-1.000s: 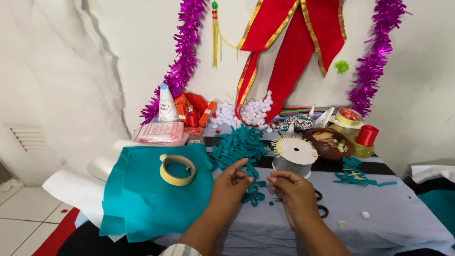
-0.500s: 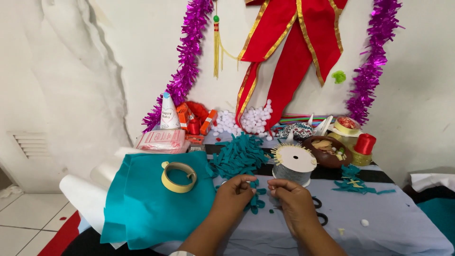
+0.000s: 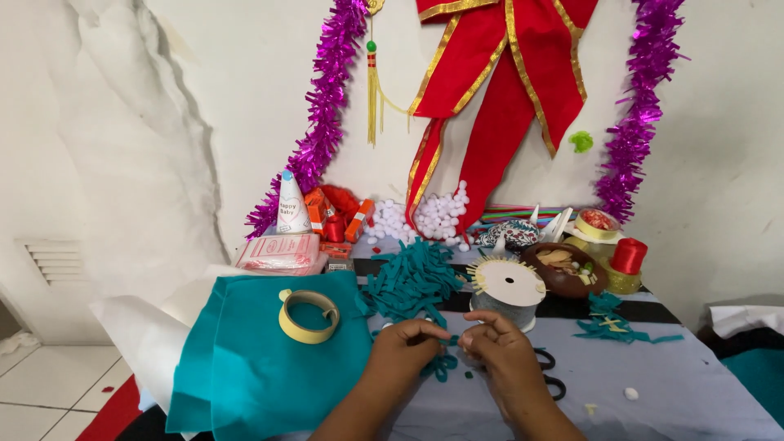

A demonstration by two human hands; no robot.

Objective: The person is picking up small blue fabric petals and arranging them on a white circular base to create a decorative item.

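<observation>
While both hands meet low over the bench (image 3: 678, 384), I see the left hand (image 3: 404, 347) and right hand (image 3: 498, 347) pinching a small teal felt strip (image 3: 452, 339) between them, fingers closed on its ends. More soft teal scraps (image 3: 441, 367) lie just beneath, on the smooth grey cloth. Behind the hands sits a shaggy pile (image 3: 412, 282) of cut felt fringe, and beside it a round spool (image 3: 506, 290) with a flat cream top. To the left a broad, matte felt sheet (image 3: 261, 367) drapes over the bench edge, with a tape ring (image 3: 309, 315) lying on it. Black scissors (image 3: 551, 371) peek out by the right wrist. Farther right are a dark wooden bowl (image 3: 563, 269) and a glossy red ribbon roll (image 3: 629, 256). Purple tinsel (image 3: 327, 106) and a satin red bow (image 3: 506, 73) hang on the wall.
</observation>
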